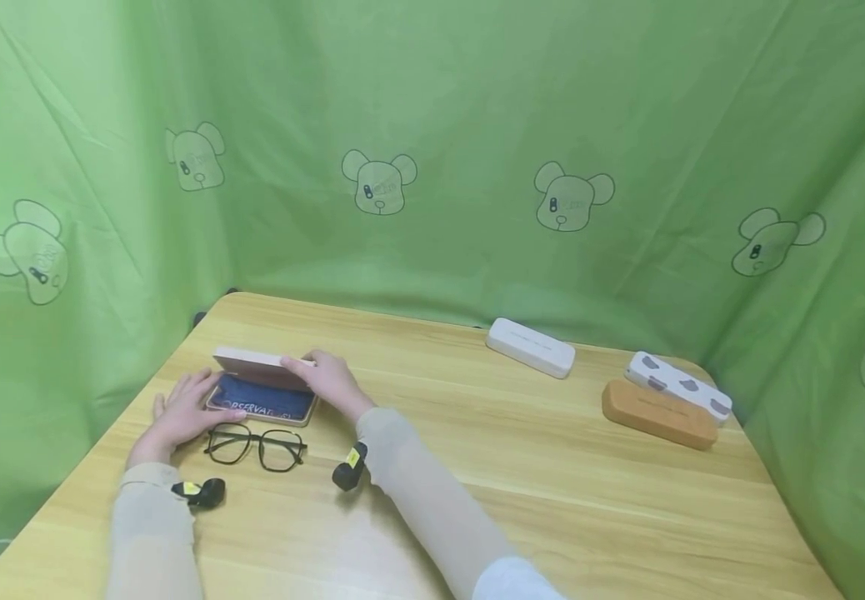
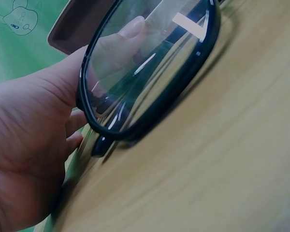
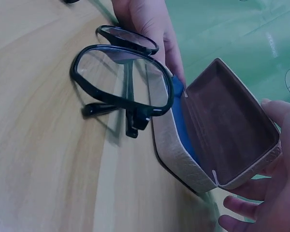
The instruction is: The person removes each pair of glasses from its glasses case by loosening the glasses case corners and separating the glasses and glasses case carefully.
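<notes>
A glasses case (image 1: 301,421) with a pale textured shell lies unfolded at the left of the table, its lid (image 3: 222,125) raised and lined in dull brown. Inside the base is a folded blue cloth (image 1: 260,398) with white lettering. My left hand (image 1: 185,412) holds the base at its left end, thumb along the front rim. With the thumb on its edge and fingers behind, my right hand (image 1: 335,385) grips the lid at the right. Black-framed eyeglasses (image 1: 256,438) rest on the table just in front of the case, touched by neither hand.
A white case (image 1: 530,348) lies at the table's back edge. Further right, an orange-brown case (image 1: 659,415) sits in front of a white case with dark patches (image 1: 680,385). Green curtains (image 1: 462,250) with bear-head prints enclose the wooden table (image 1: 552,483).
</notes>
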`<state>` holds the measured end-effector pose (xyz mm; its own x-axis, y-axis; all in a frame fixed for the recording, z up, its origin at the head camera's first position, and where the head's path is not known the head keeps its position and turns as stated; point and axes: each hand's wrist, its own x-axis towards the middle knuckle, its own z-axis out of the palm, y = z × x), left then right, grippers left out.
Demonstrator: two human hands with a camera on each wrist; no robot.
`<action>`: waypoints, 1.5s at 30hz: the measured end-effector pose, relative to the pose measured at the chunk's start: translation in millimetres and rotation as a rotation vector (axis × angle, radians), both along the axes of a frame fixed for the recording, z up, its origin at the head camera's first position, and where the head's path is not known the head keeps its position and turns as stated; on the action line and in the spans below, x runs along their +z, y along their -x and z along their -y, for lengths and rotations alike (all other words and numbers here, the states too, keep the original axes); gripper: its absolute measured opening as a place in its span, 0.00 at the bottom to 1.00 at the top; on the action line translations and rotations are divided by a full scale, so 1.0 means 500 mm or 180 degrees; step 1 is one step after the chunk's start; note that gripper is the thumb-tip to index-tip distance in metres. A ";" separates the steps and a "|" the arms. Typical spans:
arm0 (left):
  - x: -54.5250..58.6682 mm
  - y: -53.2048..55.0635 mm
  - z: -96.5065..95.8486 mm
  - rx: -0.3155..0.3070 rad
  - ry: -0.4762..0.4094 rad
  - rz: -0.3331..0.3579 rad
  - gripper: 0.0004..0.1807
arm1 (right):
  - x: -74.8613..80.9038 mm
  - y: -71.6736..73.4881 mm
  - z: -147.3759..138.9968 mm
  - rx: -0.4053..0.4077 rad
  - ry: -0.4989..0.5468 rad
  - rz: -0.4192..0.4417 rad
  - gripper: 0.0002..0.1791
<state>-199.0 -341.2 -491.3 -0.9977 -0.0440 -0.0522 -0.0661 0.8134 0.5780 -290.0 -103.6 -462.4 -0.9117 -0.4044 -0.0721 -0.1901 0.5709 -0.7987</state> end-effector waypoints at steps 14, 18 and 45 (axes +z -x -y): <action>-0.004 0.002 0.003 0.0005 0.0022 -0.0025 0.59 | -0.004 -0.001 0.001 0.0099 0.0193 0.0236 0.37; -0.005 0.002 0.005 0.0007 0.0032 -0.0044 0.60 | 0.002 -0.005 0.000 0.0153 0.0180 0.0223 0.35; -0.005 -0.002 0.000 0.0034 0.0053 -0.0203 0.54 | -0.005 -0.016 -0.002 0.0419 -0.0191 -0.0119 0.41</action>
<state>-197.8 -341.3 -493.8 -0.9984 -0.0551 0.0123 -0.0384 0.8224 0.5676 -282.0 -102.6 -464.7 -0.8536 -0.5167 -0.0666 -0.2955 0.5856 -0.7548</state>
